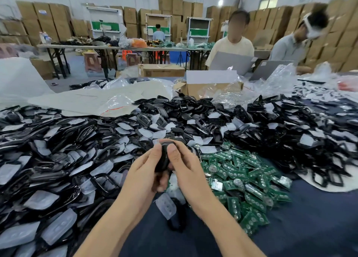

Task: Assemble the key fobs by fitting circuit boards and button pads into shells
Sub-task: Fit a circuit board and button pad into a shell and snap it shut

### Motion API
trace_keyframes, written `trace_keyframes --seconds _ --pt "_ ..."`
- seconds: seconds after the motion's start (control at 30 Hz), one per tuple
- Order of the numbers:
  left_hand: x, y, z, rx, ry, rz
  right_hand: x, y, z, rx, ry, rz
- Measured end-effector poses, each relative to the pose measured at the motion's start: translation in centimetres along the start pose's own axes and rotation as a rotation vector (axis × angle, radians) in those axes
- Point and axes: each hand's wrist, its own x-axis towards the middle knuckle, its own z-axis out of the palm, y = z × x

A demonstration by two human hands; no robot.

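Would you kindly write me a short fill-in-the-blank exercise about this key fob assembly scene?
1. The left hand and right hand together grip one black key fob ____.
2. The heaped circuit boards are ____ in colour.
3. That heap lies to the ____ of both hands.
Missing words: shell; green; right.

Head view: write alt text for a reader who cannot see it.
A left hand and right hand grip a black key fob shell together above a dark table. Heaps of black shells and clear button pads lie around, with green circuit boards to the right; two people stand across the table.
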Motion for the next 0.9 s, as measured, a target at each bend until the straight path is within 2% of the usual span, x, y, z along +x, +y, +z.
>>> trace_keyframes --seconds 0.2,0.37,0.67,0.9 --pt "-3.2 1.0 6.5 -0.144 -0.122 -0.119 -3.9 -3.4 -2.6 0.314 0.225 0.066" --pt "-5.9 1.8 14.0 -0.268 -0.251 -0.226 -8.2 -8.2 -6.7 0.546 0.441 -0.030" --pt "-13.3 -1.7 32.1 -0.251 -0.425 -0.442 -18.9 -15.8 -18.3 0.694 0.921 -0.204" --pt "-18.9 -6.7 43.4 -0.215 -0.643 -0.657 -27.4 -18.4 -28.1 0.686 1.211 -0.404"
